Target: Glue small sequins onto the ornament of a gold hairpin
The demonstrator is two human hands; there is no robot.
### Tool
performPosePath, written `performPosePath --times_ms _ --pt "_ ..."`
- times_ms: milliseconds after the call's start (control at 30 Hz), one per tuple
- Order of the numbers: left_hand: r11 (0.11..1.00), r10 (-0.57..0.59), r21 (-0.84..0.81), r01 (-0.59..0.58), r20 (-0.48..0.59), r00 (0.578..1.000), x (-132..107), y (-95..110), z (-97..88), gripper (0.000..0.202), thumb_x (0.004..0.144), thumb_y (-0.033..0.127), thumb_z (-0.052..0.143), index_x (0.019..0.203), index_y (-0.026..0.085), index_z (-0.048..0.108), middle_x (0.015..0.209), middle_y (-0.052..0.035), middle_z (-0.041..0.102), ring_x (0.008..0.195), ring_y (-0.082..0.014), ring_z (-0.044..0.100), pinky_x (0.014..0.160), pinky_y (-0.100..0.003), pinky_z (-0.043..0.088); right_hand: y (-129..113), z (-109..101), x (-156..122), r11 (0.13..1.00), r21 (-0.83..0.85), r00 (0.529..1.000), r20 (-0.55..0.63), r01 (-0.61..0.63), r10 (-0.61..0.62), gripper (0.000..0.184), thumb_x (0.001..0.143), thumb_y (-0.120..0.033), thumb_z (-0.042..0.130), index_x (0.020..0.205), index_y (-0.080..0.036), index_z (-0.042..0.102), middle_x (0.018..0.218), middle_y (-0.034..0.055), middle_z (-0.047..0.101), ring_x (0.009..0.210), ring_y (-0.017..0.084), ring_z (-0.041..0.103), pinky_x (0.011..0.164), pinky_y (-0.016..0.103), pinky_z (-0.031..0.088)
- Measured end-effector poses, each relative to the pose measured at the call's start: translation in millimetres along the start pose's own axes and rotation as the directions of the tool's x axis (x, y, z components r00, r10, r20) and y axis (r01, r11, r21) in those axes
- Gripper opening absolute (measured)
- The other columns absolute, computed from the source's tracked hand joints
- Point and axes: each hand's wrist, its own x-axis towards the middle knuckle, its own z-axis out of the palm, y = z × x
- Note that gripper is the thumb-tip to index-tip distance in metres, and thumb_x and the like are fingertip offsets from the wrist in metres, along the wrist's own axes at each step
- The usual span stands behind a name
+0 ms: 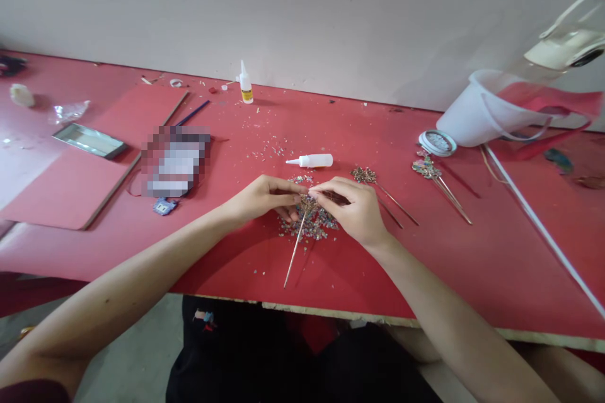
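Gold hairpin: held near the front edge of the red tabletop, between the two hands, slim shaft slanting down toward the person and ending in a narrow tip.
Shaft finish: smooth, bright metal, thin and straight along the part that shows.
Ornamental head: a spread of fine gold-toned openwork with pale, glinting bits about it, partly covered by fingers.
Left hand: closed around the left side of the head, thumb and fingers gripping the hairpin there.
Right hand: fingers curled, thumb and fingertips drawn together in a pinch at the head's upper right; what sits between them is too small to tell.
Shiny flakes: a loose heap around and below the head, silvery with pinkish and greenish glints, strays scattered nearby.
White bottle: lying on its side just beyond the hands, nozzle to the left.
Plain hairpin: right of the right hand, bare gold head, two long prongs.
Decorated hairpin: farther right, head covered in multicoloured pieces, near a round tub.
Yellow-labelled bottle: upright near the wall.
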Motion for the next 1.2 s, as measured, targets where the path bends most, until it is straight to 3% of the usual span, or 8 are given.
performPosePath --times_ms 133,267,367,467,700,1200 --pt "1.000 0.015 0.000 -0.015 0.003 1.000 -0.4 -1.4 0.3 0.029 0.084 0.011 0.059 0.111 0.006 0.067 0.068 -0.0054 0.070 0.059 -0.0108 0.065 0.063 -0.024 0.054 4.7 -2.5 -0.1 0.991 -0.068 0.994 0.008 0.114 -0.113 0.007 0.086 -0.021 0.063 0.087 -0.022 0.070 0.078 -0.0002 0.069 0.068 0.010 0.061 0.062 0.025 0.047" --pt "1.000 0.021 0.003 -0.021 0.006 1.000 -0.2 -3.1 0.1 0.028 0.085 0.011 0.058 0.111 0.007 0.067 0.065 -0.0050 0.070 0.058 -0.0104 0.065 0.061 -0.023 0.055 5.9 -2.7 0.5 0.989 -0.068 0.992 0.010 0.129 -0.128 0.008 0.086 -0.020 0.063 0.087 -0.022 0.071 0.079 0.0009 0.069 0.069 0.011 0.062 0.062 0.026 0.047" --pt "1.000 0.023 0.019 -0.023 0.015 1.000 0.0 -3.7 -0.6 0.025 0.085 0.012 0.059 0.107 0.006 0.068 0.066 -0.0059 0.070 0.058 -0.0106 0.065 0.062 -0.023 0.055 3.3 -2.6 2.0 0.999 0.016 0.999 0.009 0.050 -0.050 0.006 0.083 -0.021 0.066 0.084 -0.022 0.072 0.078 0.0001 0.070 0.069 0.011 0.062 0.063 0.026 0.047" --pt "0.999 0.025 0.033 -0.026 0.028 0.999 -0.6 -3.4 -1.3 0.026 0.083 0.013 0.062 0.107 0.006 0.068 0.068 -0.0067 0.071 0.058 -0.0110 0.066 0.062 -0.023 0.056 1.0 -2.1 3.7 0.987 0.124 0.995 0.031 -0.102 0.099 0.005 0.081 -0.026 0.069 0.081 -0.023 0.072 0.077 -0.0005 0.070 0.069 0.011 0.062 0.063 0.026 0.047" --pt "0.998 0.051 0.031 -0.053 0.077 0.996 -0.8 -1.9 -2.6 0.025 0.083 0.015 0.063 0.104 0.006 0.069 0.069 -0.0069 0.071 0.059 -0.0114 0.066 0.062 -0.023 0.056 3.3 -2.1 6.7 0.878 0.279 0.916 0.211 -0.390 0.340 0.019 0.075 -0.040 0.073 0.077 -0.021 0.071 0.063 -0.0023 0.061 0.054 0.008 0.045 0.051 0.025 0.033" --pt "0.989 0.046 -0.148 -0.026 0.132 0.990 2.1 -6.5 -8.6 0.023 0.082 0.018 0.065 0.101 0.008 0.069 0.067 -0.0064 0.070 0.059 -0.0119 0.066 0.060 -0.023 0.054 1.8 -2.2 9.0 0.803 0.387 0.887 0.290 -0.453 0.361 0.022 0.076 -0.042 0.072 0.083 -0.022 0.069 0.079 0.0004 0.066 0.072 0.012 0.056 0.066 0.027 0.042"
